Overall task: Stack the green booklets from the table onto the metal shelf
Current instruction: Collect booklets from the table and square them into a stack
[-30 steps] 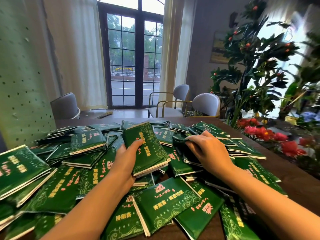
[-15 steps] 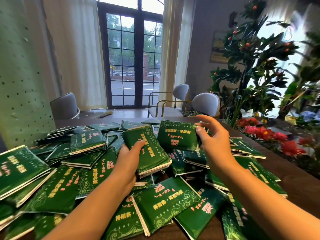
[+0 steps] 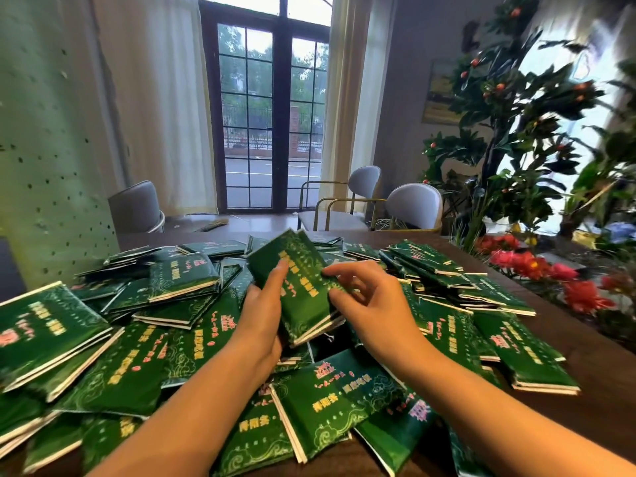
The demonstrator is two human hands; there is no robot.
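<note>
Many green booklets with gold and pink lettering lie heaped over the brown table (image 3: 585, 342). My left hand (image 3: 263, 311) grips a small stack of green booklets (image 3: 303, 287) from its left side, thumb on the top cover, the stack tilted up above the pile. My right hand (image 3: 368, 304) is at the stack's right edge, fingers loosely spread and touching the top booklet, thumb near its lower right side. More loose booklets (image 3: 330, 404) lie just below my forearms. No metal shelf shows in this view.
A green perforated panel (image 3: 44, 149) stands at the left. Grey chairs (image 3: 413, 206) sit beyond the table before a tall window. Leafy plants and red flowers (image 3: 530, 266) crowd the table's right side.
My right hand lifted a booklet from the pile, carried it left and laid it on the stack in my left hand. The stack has risen slightly.
</note>
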